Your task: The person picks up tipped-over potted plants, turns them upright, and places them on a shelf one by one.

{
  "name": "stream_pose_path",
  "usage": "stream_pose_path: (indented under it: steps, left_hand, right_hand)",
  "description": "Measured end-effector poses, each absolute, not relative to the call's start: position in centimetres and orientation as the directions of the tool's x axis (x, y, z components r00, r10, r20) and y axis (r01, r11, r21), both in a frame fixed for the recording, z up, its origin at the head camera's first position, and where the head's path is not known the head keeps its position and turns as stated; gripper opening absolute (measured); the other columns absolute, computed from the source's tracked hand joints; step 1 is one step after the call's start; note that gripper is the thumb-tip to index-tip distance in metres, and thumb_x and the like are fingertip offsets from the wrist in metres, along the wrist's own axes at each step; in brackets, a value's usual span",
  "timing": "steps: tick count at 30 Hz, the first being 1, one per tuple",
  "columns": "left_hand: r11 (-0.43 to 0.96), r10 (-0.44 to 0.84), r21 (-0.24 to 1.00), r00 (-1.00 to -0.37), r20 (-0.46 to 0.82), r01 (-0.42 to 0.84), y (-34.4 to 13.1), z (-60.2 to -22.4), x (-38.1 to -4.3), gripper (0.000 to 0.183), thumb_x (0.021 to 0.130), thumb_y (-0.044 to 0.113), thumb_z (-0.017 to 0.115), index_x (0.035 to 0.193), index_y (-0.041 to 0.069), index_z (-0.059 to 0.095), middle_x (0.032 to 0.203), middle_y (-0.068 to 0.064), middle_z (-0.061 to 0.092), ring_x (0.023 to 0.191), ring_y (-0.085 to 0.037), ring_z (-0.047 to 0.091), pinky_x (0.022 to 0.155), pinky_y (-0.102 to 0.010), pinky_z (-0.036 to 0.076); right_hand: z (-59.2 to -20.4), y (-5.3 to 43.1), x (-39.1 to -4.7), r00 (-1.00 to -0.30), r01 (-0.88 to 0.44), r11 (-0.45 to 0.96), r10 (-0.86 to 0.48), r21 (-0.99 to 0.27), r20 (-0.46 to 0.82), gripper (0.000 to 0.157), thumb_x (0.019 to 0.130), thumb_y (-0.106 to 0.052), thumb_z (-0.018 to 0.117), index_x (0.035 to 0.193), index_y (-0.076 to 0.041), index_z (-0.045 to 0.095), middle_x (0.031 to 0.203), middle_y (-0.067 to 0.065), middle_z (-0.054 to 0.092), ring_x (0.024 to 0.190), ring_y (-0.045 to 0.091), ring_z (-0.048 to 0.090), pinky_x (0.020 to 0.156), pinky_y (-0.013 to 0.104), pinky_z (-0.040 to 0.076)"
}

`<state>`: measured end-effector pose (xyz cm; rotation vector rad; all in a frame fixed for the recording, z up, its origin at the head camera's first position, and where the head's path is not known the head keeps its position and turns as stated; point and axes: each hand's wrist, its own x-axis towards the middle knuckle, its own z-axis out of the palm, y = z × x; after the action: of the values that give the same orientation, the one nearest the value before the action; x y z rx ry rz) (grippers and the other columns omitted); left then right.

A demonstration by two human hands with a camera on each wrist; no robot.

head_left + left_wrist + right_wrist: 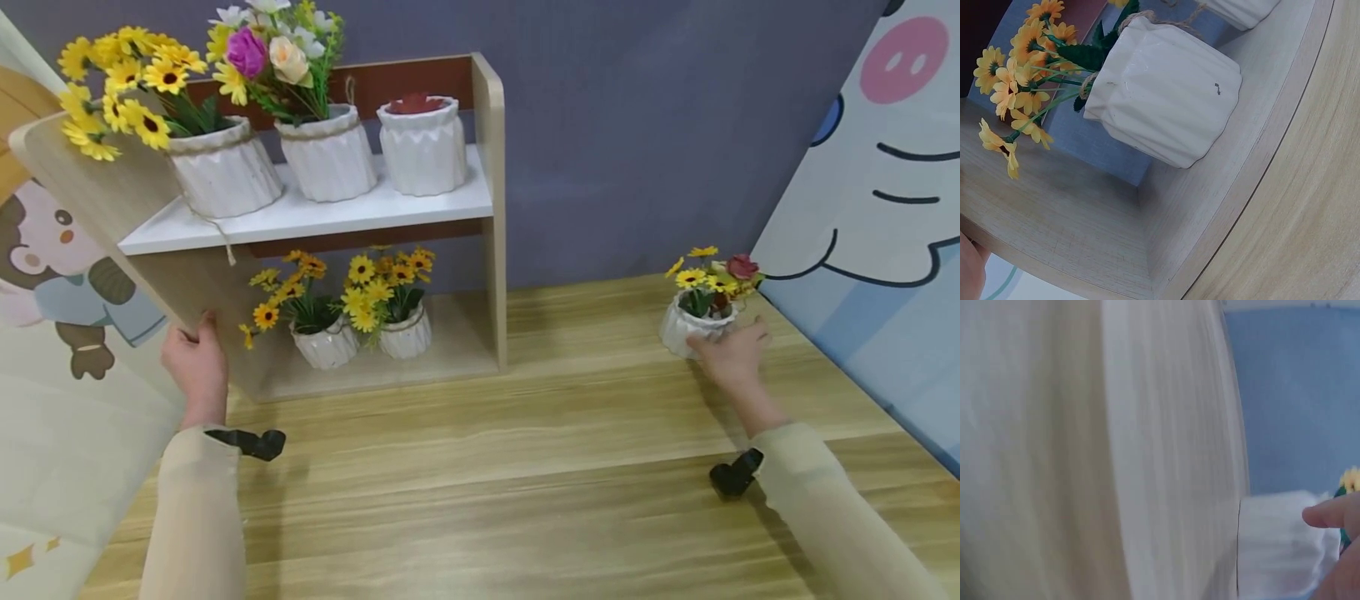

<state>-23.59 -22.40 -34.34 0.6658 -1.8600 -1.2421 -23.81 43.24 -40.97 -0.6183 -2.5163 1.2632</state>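
Note:
My left hand grips the front edge of the left side panel of a two-tier wooden shelf; a bit of that hand shows in the left wrist view. At the far right, my right hand has its thumb against a white ceramic flowerpot with yellow flowers and a red rose. The other fingers spread out to the pot's right. In the right wrist view the thumb lies over the pot's rim. The pot appears upright on the table; its far side is hidden.
Two potted flower arrangements and a white pot with dark red contents stand on the upper tier. Two smaller pots of yellow flowers stand below. Walls border the wooden table behind and at right.

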Motion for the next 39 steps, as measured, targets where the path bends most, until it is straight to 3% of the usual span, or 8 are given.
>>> stream_pose_path:
  steps: [7, 14, 19, 26, 39]
  left_hand:
    - [0.402, -0.763, 0.916, -0.556, 0.330, -0.008, -22.5, -34.4, -23.6, 0.014, 0.086, 0.038, 0.057, 0.084, 0.024, 0.056, 0.092, 0.008, 0.061, 0.080, 0.003, 0.055, 0.067, -0.015, 0.038]
    - [0.400, -0.762, 0.916, -0.563, 0.321, -0.019, -22.4, -34.4, -23.5, 0.017, 0.087, 0.040, 0.056, 0.076, 0.028, 0.050, 0.091, 0.007, 0.060, 0.079, 0.001, 0.055, 0.064, -0.014, 0.036]
    - [0.420, -0.750, 0.907, -0.574, 0.329, -0.030, -22.2, -34.5, -23.4, 0.021, 0.087, 0.041, 0.054, 0.073, 0.027, 0.048, 0.091, 0.006, 0.059, 0.080, 0.000, 0.055, 0.061, -0.017, 0.035]
    - [0.417, -0.759, 0.908, -0.561, 0.330, -0.029, -22.3, -34.4, -23.5, 0.018, 0.087, 0.039, 0.055, 0.076, 0.027, 0.051, 0.095, 0.005, 0.061, 0.082, 0.000, 0.057, 0.063, -0.014, 0.036]
    - [0.417, -0.761, 0.908, -0.558, 0.332, -0.028, -22.5, -34.4, -23.6, 0.018, 0.087, 0.039, 0.055, 0.075, 0.026, 0.051, 0.096, 0.004, 0.062, 0.083, 0.000, 0.057, 0.063, -0.015, 0.036]
  right_hand:
    - [-40.8, 41.1, -23.8, -0.869, 0.187, 0.610, 0.469, -0.770, 0.161, 0.101, 0.079, -0.020, 0.065, 0.136, 0.011, -0.013, 0.136, 0.038, -0.006, 0.127, 0.046, 0.005, 0.103, 0.055, 0.019]
    - [-40.3, 41.0, -24.7, -0.874, 0.228, 0.530, 0.481, -0.817, 0.068, 0.108, 0.084, -0.035, 0.058, 0.135, 0.001, -0.029, 0.142, 0.030, -0.021, 0.134, 0.041, -0.007, 0.109, 0.049, 0.010]
    - [-40.3, 41.8, -25.8, -0.861, 0.226, 0.456, 0.506, -0.861, 0.042, 0.110, 0.083, -0.043, 0.057, 0.136, -0.004, -0.031, 0.145, 0.023, -0.023, 0.136, 0.035, -0.012, 0.110, 0.045, 0.005]
    - [-40.9, 42.3, -26.7, -0.852, 0.226, 0.484, 0.520, -0.846, 0.069, 0.111, 0.079, -0.045, 0.062, 0.139, -0.001, -0.020, 0.145, 0.027, -0.006, 0.135, 0.037, 0.003, 0.110, 0.043, 0.011]
    - [-41.7, 42.6, -26.9, -0.844, 0.167, 0.436, 0.527, -0.885, 0.100, 0.101, 0.077, -0.041, 0.065, 0.143, -0.003, -0.002, 0.146, 0.022, 0.011, 0.135, 0.033, 0.015, 0.110, 0.040, 0.015]
